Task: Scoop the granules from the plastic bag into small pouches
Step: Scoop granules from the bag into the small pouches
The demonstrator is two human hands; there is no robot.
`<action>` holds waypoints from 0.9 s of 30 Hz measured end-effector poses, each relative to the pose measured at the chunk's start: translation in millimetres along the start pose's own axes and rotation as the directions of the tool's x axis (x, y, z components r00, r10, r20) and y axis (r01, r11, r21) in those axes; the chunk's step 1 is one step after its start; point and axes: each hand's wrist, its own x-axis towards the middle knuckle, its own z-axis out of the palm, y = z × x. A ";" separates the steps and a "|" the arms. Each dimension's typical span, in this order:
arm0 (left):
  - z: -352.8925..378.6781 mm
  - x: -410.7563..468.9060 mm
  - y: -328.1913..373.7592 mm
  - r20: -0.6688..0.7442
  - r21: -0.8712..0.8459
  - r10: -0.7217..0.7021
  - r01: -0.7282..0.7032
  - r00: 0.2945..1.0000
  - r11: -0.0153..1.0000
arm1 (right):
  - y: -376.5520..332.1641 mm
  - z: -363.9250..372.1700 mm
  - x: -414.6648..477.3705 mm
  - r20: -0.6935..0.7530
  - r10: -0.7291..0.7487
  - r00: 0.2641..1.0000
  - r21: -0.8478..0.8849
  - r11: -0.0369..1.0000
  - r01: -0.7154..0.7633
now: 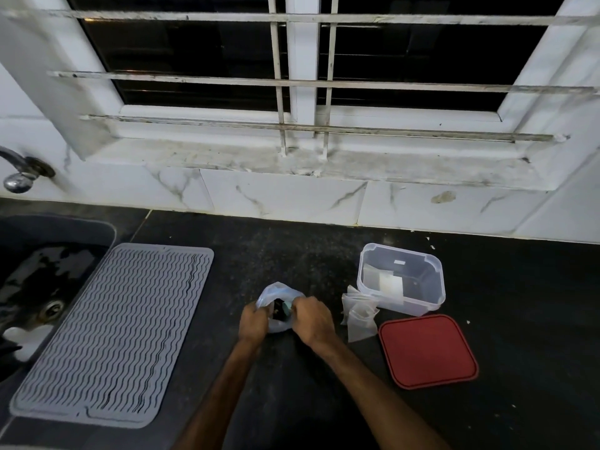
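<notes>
Gripping plastic bag [280, 295] (mouth between) both hands [253, 321].

Legible text, labels, brands, numbers, signs: none. The clear rectangular plastic container [401, 279] on the black worktop [519, 319] carries a small white sticker and holds pale paper slips; any printing there is too small to read.

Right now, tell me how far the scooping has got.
Barely started. Done: lid off the tub, pouches laid beside it. In hand: left hand and right hand grip the bag mouth. Left: every pouch looks unfilled.
</notes>
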 end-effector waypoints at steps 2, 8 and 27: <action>1.1 2.3 0.4 0.015 -0.045 -0.010 0.010 1.000 0.999 | 3.1 5.0 0.5 -0.001 0.050 0.999 0.105 0.993 -0.049; -2.6 19.0 -9.7 0.057 -0.026 -0.050 0.052 0.997 0.998 | 15.1 6.0 2.0 0.118 0.148 0.982 0.392 0.902 -0.183; -9.0 25.9 -18.1 0.026 -0.117 -0.032 0.035 0.999 0.993 | 15.0 5.3 2.1 0.186 0.212 0.959 0.529 0.801 -0.280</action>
